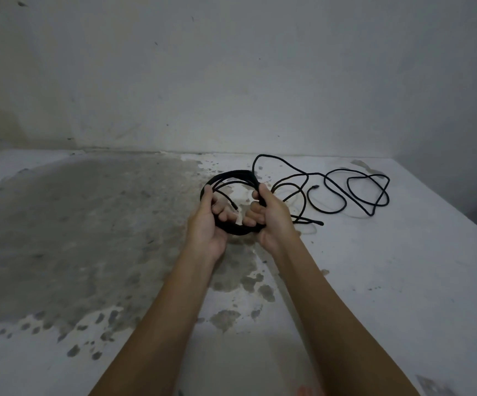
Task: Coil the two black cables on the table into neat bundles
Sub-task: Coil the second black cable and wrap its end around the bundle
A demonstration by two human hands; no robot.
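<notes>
I see both hands raised over the middle of the worn white table (374, 281), each curled round the coiled black cable bundle (231, 178). The left hand (206, 224) grips the ring at its 9 o'clock side, thumb on top, fingers tucked through. The right hand (273, 218) grips the 3 o'clock side the same way.

My worry is the loops. They look springy and uneven, and I judge that if either grip slackens, the ring fans apart. 1 free cable end (234, 207) pokes into the middle of the ring unsecured, and it could slip out and undo the last turn. Several strands run out from under the right hand toward 3 o'clock. I cannot tell whether they belong to this bundle, so lifting it away may drag them.

At 2 o'clock from the hands the loose black cable (354, 192) sprawls on the table in crossing loops, not yet coiled. Those crossings could tighten into a knot if pulled from 1 end. A dark plug tip (319, 223) lies just beside the right wrist. A stained grey wall (231, 81) closes the table at 12 o'clock.
</notes>
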